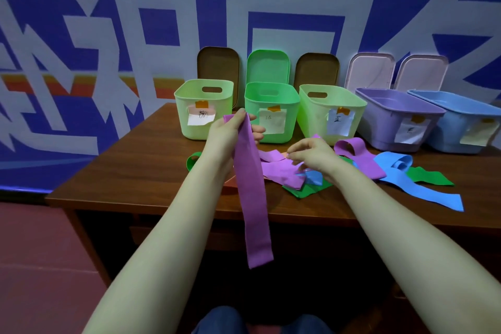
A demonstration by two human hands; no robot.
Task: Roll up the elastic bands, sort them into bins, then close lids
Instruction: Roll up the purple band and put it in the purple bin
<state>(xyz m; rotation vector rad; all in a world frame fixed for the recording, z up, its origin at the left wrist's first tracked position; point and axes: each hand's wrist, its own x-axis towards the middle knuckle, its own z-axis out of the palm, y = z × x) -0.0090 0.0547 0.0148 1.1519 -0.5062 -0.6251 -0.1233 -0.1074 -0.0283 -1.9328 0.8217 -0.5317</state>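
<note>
Beyond the left hand (229, 131) stands a blue wall (208, 8) with big white characters; further left, an orange-red stripe (81, 88) crosses it; under the hand, a brown wooden tabletop (141, 160); lower left, dark red floor (40, 238).

One purple band (253, 198) hangs unrolled, other bands (393, 179) lie loose before five open bins (260, 102), lids (268, 65) propped behind.

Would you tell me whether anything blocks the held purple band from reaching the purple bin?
Nothing visible does: the purple bin stands open, its lid propped behind it. Between it and the purple band in the left hand, only the right hand and loose bands sit low, near the table.
</note>
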